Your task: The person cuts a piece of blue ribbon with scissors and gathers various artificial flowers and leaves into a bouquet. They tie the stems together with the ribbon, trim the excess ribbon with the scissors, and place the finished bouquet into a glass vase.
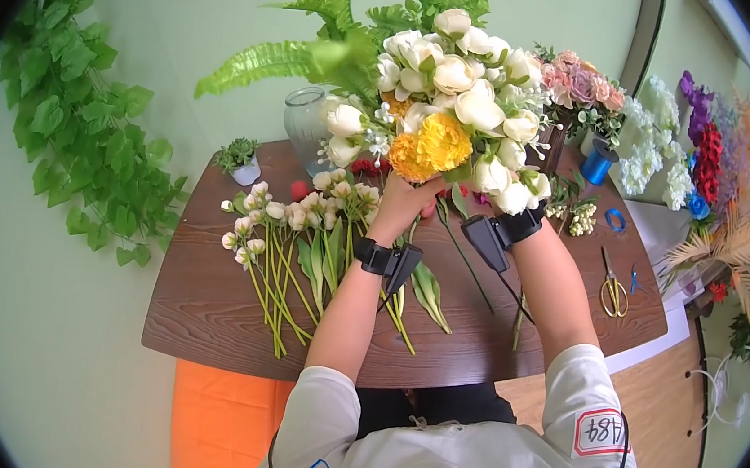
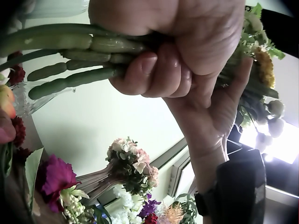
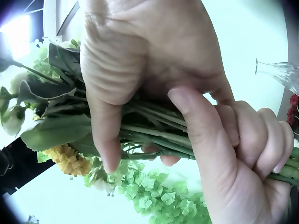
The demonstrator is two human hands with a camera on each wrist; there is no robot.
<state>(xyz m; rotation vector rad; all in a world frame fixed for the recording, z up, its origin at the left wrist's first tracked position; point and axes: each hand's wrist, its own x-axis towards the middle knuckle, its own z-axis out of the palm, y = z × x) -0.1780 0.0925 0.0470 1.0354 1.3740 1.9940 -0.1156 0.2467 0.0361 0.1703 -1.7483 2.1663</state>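
Observation:
A bouquet of white roses point(image 1: 479, 107) and orange-yellow blooms point(image 1: 442, 143) is held up over the table, with fern fronds point(image 1: 265, 63) spreading behind it. My left hand point(image 1: 405, 205) grips the bundled green stems point(image 2: 70, 44), fingers curled round them, as the left wrist view shows. Higher up, just under the flower heads, my right hand point(image 3: 149, 51) holds the same stems between thumb and fingers. In the head view the white roses hide most of that hand. Dark green leaves point(image 3: 58, 133) lie close beside its thumb.
Loose white-pink tulips point(image 1: 291, 217) lie across the left of the brown table point(image 1: 354, 358). A glass vase point(image 1: 304, 123) and small potted plant point(image 1: 239, 160) stand at the back. Gold-handled scissors point(image 1: 612, 288), blue ribbon spool point(image 1: 597, 161) and pink flowers point(image 1: 579, 82) are on the right.

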